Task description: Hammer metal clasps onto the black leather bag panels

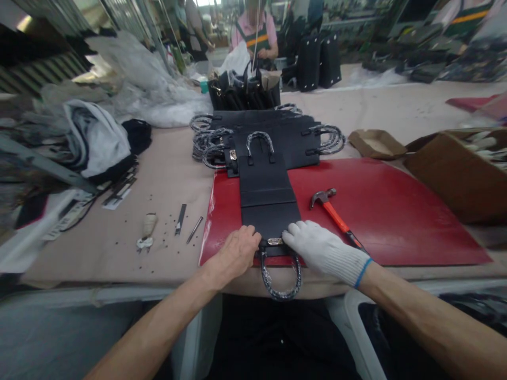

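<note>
- Black, long rectangular panel of smooth sheet material (266, 179) lies lengthwise across the glossy red board (396, 211), its far end over the stack of black, handled panels (277, 125).
- Bare left hand (240, 250): fingers curled, touching the panel's near left corner; from here I cannot tell whether it pinches or presses.
- Right hand in a white knit glove with blue cuff trim (322, 250): fingers bent onto the near right corner, thumb hidden, so its grip I cannot tell either.
- Shiny metal plate (275, 241) sits between the 2 hands.
- Plastic-wrapped dark looped handles: 1 at the far end (259, 135), 1 at the near end (281, 296), reaching past the board's edge.
- Orange-handled claw hammer (335, 212) rests on the board, near the glove.
</note>
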Tool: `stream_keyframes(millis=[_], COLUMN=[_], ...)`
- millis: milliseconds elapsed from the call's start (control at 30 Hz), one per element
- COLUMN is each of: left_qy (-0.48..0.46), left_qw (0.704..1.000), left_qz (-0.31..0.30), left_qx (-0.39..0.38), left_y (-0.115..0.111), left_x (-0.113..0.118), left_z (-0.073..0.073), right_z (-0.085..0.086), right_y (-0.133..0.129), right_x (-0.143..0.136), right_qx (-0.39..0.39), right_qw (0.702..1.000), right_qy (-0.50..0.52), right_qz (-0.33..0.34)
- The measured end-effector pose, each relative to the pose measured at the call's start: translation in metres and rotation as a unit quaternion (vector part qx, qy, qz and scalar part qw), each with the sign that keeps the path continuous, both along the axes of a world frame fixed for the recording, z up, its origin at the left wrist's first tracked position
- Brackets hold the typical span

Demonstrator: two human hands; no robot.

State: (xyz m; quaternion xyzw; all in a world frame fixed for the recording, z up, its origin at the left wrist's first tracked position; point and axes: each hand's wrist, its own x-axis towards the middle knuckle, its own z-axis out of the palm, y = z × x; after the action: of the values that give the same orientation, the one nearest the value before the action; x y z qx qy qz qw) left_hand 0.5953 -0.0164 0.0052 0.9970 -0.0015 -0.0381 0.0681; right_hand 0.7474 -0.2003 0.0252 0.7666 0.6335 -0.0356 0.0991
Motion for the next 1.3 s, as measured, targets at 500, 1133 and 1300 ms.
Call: stream_keyframes(millis=[500, 1133, 1300], left_qy=[-0.045, -0.302, -0.295], left_qw=[0.993, 0.915, 0.936], left_qz=[-0.057, -0.247, -0.184], left_qx=[0.093, -0.105, -0.058], left_y=[-0.026, 0.041, 0.021], left_x=[0.015, -0.014, -0.023], left_z=[-0.001, -0.055, -0.058], right_z=[-0.032, -0.074, -0.064], right_y=[-0.016, -0.041, -0.046], right_x=[0.004, 0.011, 0.006], right_qx=[0.129, 0.37, 0.399], right_qw=[0.991, 0.908, 0.885], right_qy=[0.011, 0.194, 0.24], right_qz=[-0.033, -0.008, -0.012])
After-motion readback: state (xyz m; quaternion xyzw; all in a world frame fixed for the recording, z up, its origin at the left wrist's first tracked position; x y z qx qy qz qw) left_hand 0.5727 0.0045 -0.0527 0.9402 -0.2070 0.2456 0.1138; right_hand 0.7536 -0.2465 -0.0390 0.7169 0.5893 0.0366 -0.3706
